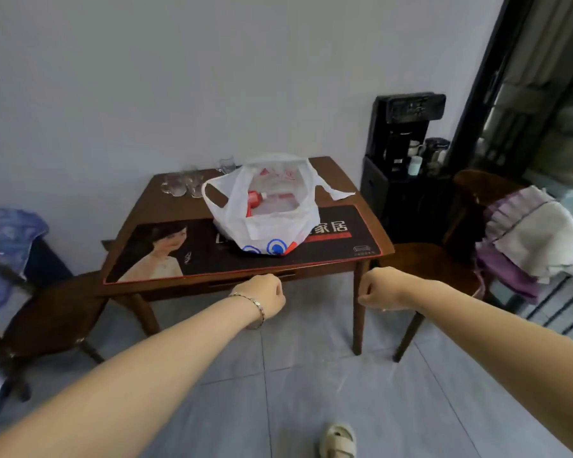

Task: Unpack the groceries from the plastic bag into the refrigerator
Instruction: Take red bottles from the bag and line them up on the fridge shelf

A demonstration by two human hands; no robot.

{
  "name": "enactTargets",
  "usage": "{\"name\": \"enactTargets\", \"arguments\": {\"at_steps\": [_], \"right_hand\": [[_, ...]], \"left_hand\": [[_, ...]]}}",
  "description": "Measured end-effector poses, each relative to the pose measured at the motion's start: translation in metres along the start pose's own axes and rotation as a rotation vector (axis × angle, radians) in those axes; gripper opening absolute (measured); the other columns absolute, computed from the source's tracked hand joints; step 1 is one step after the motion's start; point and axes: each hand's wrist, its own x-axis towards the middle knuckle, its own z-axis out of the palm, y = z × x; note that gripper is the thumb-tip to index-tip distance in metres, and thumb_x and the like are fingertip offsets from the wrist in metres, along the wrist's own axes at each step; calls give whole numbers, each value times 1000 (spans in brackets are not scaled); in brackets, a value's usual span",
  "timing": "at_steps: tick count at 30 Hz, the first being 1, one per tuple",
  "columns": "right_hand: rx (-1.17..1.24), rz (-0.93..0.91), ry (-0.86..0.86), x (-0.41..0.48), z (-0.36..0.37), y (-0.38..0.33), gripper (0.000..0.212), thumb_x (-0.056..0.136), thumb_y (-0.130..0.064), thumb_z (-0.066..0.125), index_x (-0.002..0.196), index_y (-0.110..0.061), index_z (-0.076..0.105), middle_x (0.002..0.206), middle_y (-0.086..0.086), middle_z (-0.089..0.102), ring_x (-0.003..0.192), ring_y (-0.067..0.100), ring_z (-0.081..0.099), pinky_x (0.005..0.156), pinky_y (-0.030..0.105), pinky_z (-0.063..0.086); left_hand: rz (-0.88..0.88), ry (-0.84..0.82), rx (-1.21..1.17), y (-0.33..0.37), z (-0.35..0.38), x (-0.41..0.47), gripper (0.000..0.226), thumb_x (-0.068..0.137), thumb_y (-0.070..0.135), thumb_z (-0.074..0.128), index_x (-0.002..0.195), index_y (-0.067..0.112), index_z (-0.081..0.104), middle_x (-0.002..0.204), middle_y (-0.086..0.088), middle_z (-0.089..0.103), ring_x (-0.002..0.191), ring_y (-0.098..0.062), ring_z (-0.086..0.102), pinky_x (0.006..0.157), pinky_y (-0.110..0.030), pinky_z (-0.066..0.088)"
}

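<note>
Thin metallic link bracelet (pixel 258 307) circling wrist of left hand (pixel 262 292); both forearms showing bare; cream chunky open-toe slipper (pixel 338 441) covering foot.

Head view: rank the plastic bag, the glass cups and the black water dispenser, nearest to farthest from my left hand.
1. plastic bag, middle of the table, just beyond the left hand.
2. glass cups, table's back left corner.
3. black water dispenser, past the table's right end.

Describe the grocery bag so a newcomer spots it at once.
Find the brown wooden table against the wall. On its dark printed mat sits the white plastic bag, mouth open. Unlike the clear glasses behind it, it bears blue rings.
</note>
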Motion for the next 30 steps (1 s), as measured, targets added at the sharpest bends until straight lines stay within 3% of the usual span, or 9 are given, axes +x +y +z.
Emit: {"name": "enactTargets", "arguments": {"at_steps": [4, 8, 13, 17, 19, 23, 25, 27, 30], "right_hand": [[-47, -80, 34, 87, -35, -7, 27, 90, -27, 55, 109, -11, 66, 108, 6, 66, 98, 22, 63, 90, 34, 53], [-8, -168, 1, 175, -85, -10, 26, 92, -29, 54, 108, -11, 65, 107, 4, 65, 96, 20, 62, 85, 28, 51], [47, -216, -7, 268, -129, -22, 29, 92, -29, 55, 117, -15, 62, 121, 1, 63, 106, 20, 61, 95, 31, 48], [83, -211, -4, 327, -136, -32, 28, 92, -25, 51, 114, -11, 63, 115, 7, 65, 100, 22, 63, 93, 34, 51], [88, -217, 8, 350, -137, -39, 27, 93, -24, 49, 114, -12, 62, 115, 6, 65, 100, 22, 63, 92, 34, 52], [16, -337, 157, 398, -144, -56, 40, 96, -22, 47, 136, -21, 43, 136, -1, 48, 113, 18, 57, 97, 28, 47], [-116, -448, 344, 421, -152, -73, 46, 92, -17, 55, 137, -19, 43, 142, 1, 43, 119, 22, 54, 98, 29, 46], [-285, -532, 560, 452, -160, -94, 57, 70, -12, 78, 123, -15, 59, 135, 10, 54, 115, 31, 60, 94, 37, 50], [-498, -564, 683, 506, -168, -125, 66, 55, -15, 84, 118, -18, 64, 136, 12, 54, 124, 35, 52, 102, 52, 30]], "left_hand": [[-65, 32, 6, -9, -22, 71, 27, 92, 23, 39, 105, 20, 62, 111, -4, 63, 96, -25, 60, 81, -33, 47], [-117, 79, -49, -11, -57, 147, 26, 94, 22, 38, 109, 15, 59, 113, -8, 63, 99, -26, 59, 77, -32, 43], [-182, 168, -200, -33, -89, 225, 31, 95, 19, 41, 123, 16, 55, 126, -5, 57, 114, -24, 54, 95, -33, 42], [-171, 288, -242, -67, -93, 284, 31, 93, 16, 44, 122, 17, 55, 131, -2, 50, 114, -22, 53, 96, -35, 46], [-138, 347, -178, -86, -93, 314, 33, 92, 13, 46, 123, 17, 55, 141, -2, 41, 124, -22, 46, 100, -34, 42], [-46, 406, 0, -120, -102, 380, 37, 93, 21, 48, 130, 22, 52, 155, -5, 20, 143, -24, 19, 114, -33, 25], [-14, 382, 93, -135, -109, 415, 38, 91, 32, 52, 129, 25, 54, 157, -7, 16, 145, -30, 12, 116, -38, 20], [22, 374, 235, -148, -114, 450, 45, 76, 46, 67, 118, 32, 62, 152, -15, 28, 139, -44, 21, 112, -50, 23], [0, 246, 361, -167, -114, 494, 66, 46, 66, 77, 106, 39, 67, 143, -17, 44, 125, -54, 39, 101, -60, 26]]}}
